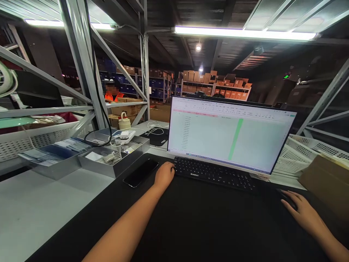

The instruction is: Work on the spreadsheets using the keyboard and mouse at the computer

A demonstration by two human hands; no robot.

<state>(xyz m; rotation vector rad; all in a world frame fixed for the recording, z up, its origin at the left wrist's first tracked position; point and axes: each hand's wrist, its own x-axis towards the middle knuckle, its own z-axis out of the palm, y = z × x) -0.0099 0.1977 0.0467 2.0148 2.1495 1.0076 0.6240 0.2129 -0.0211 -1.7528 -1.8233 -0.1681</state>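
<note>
My left hand rests on the black desk mat at the left end of the black keyboard, fingers curled loosely, holding nothing. My right hand lies over a dark mouse at the right of the keyboard, fingers draped on it. Behind the keyboard stands a monitor showing a spreadsheet with a green column. A black phone lies face up just left of my left hand.
Metal trays with small parts and papers sit at the left on the white table. White perforated baskets and a cardboard box stand at the right. Steel shelf struts rise at left. A person in an orange vest is far behind.
</note>
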